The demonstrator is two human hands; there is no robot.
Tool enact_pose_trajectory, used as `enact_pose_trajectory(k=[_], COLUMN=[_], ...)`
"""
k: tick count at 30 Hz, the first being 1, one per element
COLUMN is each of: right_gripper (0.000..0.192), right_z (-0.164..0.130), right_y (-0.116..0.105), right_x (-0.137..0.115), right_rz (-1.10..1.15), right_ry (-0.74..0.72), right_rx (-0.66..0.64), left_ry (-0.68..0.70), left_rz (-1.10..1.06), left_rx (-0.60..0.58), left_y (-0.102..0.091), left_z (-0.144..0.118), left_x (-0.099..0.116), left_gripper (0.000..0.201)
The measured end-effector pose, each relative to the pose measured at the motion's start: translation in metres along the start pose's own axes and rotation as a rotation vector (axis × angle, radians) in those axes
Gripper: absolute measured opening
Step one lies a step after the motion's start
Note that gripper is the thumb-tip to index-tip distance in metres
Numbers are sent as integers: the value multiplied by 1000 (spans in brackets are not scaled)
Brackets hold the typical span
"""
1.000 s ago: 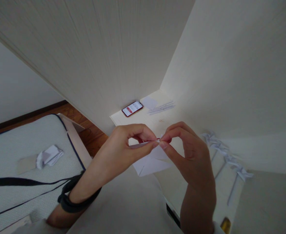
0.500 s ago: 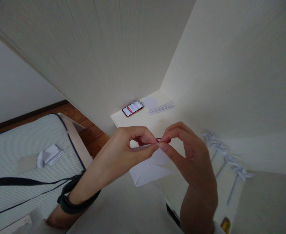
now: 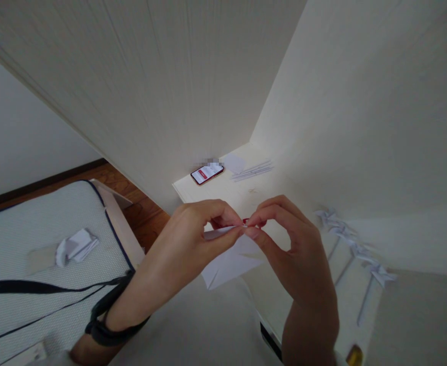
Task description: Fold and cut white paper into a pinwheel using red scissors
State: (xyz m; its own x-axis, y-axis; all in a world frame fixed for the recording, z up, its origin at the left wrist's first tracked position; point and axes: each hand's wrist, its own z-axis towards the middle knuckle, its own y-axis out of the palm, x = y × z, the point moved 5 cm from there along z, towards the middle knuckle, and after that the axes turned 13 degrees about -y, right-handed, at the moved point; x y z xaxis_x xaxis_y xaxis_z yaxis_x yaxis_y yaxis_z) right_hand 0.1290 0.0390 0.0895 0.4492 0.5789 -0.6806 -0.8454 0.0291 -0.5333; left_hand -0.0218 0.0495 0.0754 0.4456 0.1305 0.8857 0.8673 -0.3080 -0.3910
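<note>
Pinching small red pin (image 3: 246, 221) between both hands (image 3: 193, 231) (image 3: 284, 239), fingertips meeting; folded paper (image 3: 229, 262) hanging just below.

A red-edged smartphone (image 3: 207, 174) with a lit screen lies at the far end of the cream-white table (image 3: 223, 195), close to the wall. Just beside it lies a small white paper sheet (image 3: 234, 163), then a bundle of thin white sticks (image 3: 252, 170). Along the table's right side lies a row of white paper pinwheels on sticks (image 3: 355, 250). On the grey mattress (image 3: 25, 229) at left rests a crumpled white paper (image 3: 74, 245), with a black strap (image 3: 36, 288) across the mattress.
</note>
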Motion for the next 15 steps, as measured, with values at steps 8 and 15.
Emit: enact_pose_trajectory(k=[8,15], right_gripper=[12,12], right_z=[-1,-3], right_y=[2,5], right_x=[2,0], right_rz=[-22,-77], right_ry=[11,-36], right_rx=[-8,25], left_ry=[0,-17], left_rz=[40,50], left_rx=[-3,10], left_y=[3,1], left_z=[1,0], left_x=[-2,1], left_gripper=[10,11])
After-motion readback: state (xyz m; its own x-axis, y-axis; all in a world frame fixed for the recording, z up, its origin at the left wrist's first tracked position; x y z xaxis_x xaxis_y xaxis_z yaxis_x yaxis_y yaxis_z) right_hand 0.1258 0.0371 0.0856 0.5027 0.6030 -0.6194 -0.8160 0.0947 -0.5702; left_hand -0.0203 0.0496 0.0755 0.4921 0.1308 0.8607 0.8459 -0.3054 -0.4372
